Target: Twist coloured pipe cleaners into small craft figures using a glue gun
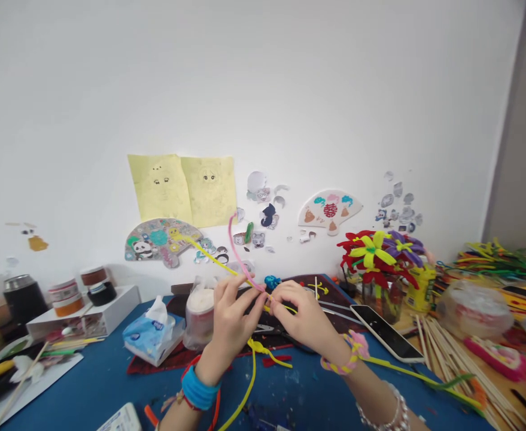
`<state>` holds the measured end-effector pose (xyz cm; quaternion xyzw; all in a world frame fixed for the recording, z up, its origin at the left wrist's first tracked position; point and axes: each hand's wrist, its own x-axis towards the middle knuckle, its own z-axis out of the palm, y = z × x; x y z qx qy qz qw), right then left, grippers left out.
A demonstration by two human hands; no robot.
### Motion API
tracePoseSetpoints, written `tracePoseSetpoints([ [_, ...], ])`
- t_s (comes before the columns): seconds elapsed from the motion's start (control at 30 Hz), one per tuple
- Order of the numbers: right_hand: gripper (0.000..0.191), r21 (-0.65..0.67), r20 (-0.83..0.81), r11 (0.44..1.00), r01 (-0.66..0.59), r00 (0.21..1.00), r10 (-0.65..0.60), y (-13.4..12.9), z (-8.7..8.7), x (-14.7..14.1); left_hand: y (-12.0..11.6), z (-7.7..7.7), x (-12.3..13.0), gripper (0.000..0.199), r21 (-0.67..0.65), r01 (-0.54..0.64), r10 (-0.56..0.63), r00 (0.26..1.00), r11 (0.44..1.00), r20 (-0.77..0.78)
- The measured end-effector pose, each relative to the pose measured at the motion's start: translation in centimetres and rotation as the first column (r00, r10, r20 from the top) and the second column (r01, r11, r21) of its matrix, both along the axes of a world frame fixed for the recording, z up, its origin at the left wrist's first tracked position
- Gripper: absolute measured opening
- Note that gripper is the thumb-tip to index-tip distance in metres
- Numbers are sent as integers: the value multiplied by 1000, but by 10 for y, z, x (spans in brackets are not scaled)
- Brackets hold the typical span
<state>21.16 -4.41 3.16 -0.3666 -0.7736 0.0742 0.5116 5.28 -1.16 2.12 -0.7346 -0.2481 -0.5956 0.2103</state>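
Pink pipe cleaner (234, 250) meets yellow pipe cleaner (213, 258) — our left hand (234, 314) and right hand (305, 311) pinch them; we judge closely set fingertips steady the join best.

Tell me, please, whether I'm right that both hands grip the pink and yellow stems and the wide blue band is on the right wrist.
No: the head view shows the wide blue band on the left wrist, not the right. Left hand and right hand grip the pink stem and yellow stem.
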Motion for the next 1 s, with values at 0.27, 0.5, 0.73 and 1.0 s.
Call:
tracePoseSetpoints([
  [0.27,30,-366,-399,804,-469,859,320,15,-4,7,8,5,-12,14,-128,173,-194,967,976,-167],
  [0.5,30,-398,-695,374,-837,542,472,18,-13,5,17,3,-19,15,-131,341,-363,909,931,-206],
  [0.73,28,-462,-505,589,-663,743,439,21,-12,7,20,1,-24,12,-202,324,-371,887,924,-275],
  [1.0,23,-65,213,994,-89,972,101,10,-5,9,10,13,-20,14,-460,231,-392,872,858,-293],
])
